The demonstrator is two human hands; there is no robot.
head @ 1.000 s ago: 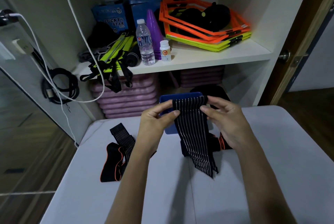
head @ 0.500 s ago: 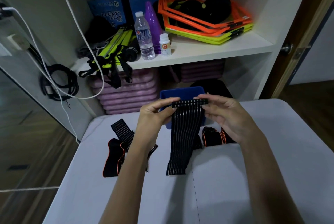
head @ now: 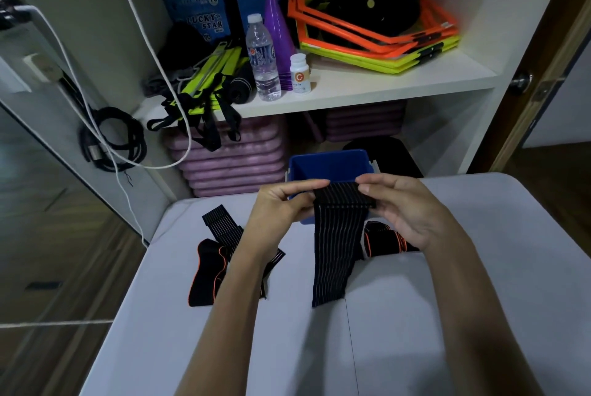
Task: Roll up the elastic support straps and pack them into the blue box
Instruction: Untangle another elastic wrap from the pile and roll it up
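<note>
A black striped elastic strap [head: 335, 245] hangs from both my hands down to the white table [head: 415, 315], its top end folded over into a first narrow turn. My left hand [head: 281, 207] pinches the left edge of that fold. My right hand [head: 403, 207] pinches the right edge. Just behind the hands stands the open blue box [head: 329, 165]. A second striped strap [head: 227, 226] lies flat on the table at the left, partly under my left forearm.
A black support with orange trim [head: 208, 274] lies at the left, and another one [head: 383, 239] sits under my right hand. The shelf behind holds a water bottle [head: 262, 56], a white pill bottle [head: 300, 74], purple cones, orange and yellow frames and blue boxes.
The strap's top end has been folded over and the fold has thickened. The hanging tail has swung from the right to straight down and its end rests on the table.
</note>
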